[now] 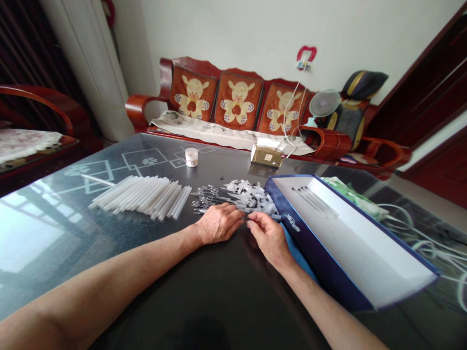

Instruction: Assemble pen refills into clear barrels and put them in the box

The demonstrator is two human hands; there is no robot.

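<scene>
My left hand point(220, 223) rests on the dark table at the near edge of the heap, its fingers curled and closed; what they hold is hidden. Against its fingertips, my right hand point(269, 236) pinches a small dark pen part point(245, 218) between thumb and forefinger. Just beyond the hands lie black pen refills point(211, 195) with shiny tips and a pile of small whitish plastic pieces point(251, 191). To the left, translucent pen barrels point(140, 195) are laid side by side. Several assembled pens point(312, 198) lie in the blue box point(337, 262) on the right.
A small round tub point(191, 157) and a tissue box point(268, 153) stand toward the table's back. Blue cloth point(297, 250) shows beside the box. White cables point(430, 243) and a green packet point(355, 197) lie right of it. A wooden sofa point(142, 104) stands beyond.
</scene>
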